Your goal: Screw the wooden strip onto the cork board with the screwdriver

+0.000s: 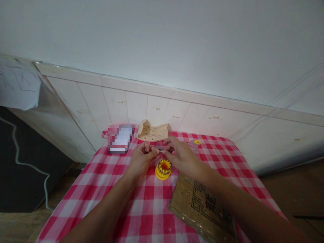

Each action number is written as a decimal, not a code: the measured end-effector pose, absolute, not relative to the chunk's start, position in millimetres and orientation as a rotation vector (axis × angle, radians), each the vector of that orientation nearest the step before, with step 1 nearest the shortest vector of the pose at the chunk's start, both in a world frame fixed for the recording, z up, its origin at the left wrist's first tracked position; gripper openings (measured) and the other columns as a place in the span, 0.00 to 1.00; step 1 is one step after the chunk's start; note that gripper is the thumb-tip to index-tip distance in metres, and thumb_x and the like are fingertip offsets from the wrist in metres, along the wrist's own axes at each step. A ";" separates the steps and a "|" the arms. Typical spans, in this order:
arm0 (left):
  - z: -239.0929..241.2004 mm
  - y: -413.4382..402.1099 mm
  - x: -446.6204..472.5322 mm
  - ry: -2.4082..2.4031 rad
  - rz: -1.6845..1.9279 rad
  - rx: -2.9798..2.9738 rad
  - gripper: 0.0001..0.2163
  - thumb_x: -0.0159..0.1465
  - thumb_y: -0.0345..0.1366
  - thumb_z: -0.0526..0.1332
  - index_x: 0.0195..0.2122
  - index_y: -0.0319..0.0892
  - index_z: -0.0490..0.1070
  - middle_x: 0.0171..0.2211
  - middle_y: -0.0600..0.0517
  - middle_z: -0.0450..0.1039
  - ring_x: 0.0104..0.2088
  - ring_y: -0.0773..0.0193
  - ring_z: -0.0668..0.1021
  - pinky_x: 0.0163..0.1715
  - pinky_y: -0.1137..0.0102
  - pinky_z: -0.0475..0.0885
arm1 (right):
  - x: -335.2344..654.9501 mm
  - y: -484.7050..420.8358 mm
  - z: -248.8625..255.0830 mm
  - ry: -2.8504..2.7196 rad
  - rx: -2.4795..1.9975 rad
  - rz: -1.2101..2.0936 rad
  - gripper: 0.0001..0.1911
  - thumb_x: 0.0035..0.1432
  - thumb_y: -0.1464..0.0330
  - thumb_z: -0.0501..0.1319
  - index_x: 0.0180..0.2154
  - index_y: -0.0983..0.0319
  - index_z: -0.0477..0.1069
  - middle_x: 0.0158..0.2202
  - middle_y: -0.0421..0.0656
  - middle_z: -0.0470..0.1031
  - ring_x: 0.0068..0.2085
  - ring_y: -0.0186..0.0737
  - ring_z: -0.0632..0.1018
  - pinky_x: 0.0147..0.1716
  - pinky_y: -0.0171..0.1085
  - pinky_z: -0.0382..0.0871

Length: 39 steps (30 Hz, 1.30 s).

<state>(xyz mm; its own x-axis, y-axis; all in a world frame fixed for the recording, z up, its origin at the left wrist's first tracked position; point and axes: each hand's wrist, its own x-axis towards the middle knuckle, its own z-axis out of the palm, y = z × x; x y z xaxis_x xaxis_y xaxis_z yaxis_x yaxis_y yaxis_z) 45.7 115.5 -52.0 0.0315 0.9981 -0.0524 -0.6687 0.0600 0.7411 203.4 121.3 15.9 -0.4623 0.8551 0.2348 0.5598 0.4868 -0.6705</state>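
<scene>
Both my left hand (143, 158) and my right hand (181, 155) are closed in a pinch, fingertips almost meeting above the table. Between them runs a short, thin, pale strand-like piece (161, 151), too small to make out its exact kind. Just below the fingertips stands a round yellow plastic holder (163, 175) with an open centre and small dark pieces set around its upper ring. Behind the hands rests a curved light wooden piece (154, 133) with several small holes.
A red-and-white checked cloth (149, 216) covers the table. Under my right forearm lies a brown cardboard piece (194, 202) with black print. A clear plastic container (194, 146) with a yellow ring lies beyond my right hand. At the back left is a blurred-out phone-like rectangle (121, 138); a white panelled wall (157, 108) stands behind.
</scene>
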 end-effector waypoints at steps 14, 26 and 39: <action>-44.9 114.5 45.9 0.717 1.453 0.671 0.24 0.44 0.31 0.75 0.23 0.43 0.53 0.19 0.58 0.71 0.21 0.70 0.73 0.24 0.75 0.66 | 201.6 125.5 15.5 -2.142 -1.217 0.751 0.08 0.59 0.76 0.58 0.39 0.58 0.65 0.30 0.42 0.77 0.30 0.39 0.78 0.25 0.36 0.69; -43.5 114.8 44.8 0.729 1.480 0.679 0.23 0.45 0.31 0.74 0.23 0.43 0.54 0.19 0.59 0.71 0.21 0.70 0.73 0.25 0.74 0.65 | 197.3 134.9 23.9 -2.087 -1.246 0.813 0.10 0.52 0.80 0.58 0.33 0.58 0.67 0.24 0.38 0.73 0.24 0.35 0.74 0.20 0.36 0.65; -48.1 115.2 45.5 0.745 1.474 0.686 0.23 0.46 0.32 0.75 0.23 0.43 0.55 0.20 0.58 0.72 0.22 0.69 0.74 0.26 0.75 0.65 | 198.7 135.9 26.8 -2.157 -1.285 0.781 0.11 0.56 0.80 0.56 0.37 0.61 0.72 0.32 0.44 0.79 0.30 0.37 0.77 0.27 0.37 0.69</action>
<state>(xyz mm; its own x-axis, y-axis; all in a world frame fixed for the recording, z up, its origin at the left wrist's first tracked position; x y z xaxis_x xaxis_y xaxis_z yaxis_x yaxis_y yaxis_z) 45.5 115.2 -48.1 -0.0370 0.9991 -0.0223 -0.6106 -0.0050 0.7919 198.7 135.9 26.8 -0.4246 0.8960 0.1302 0.6048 0.3877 -0.6956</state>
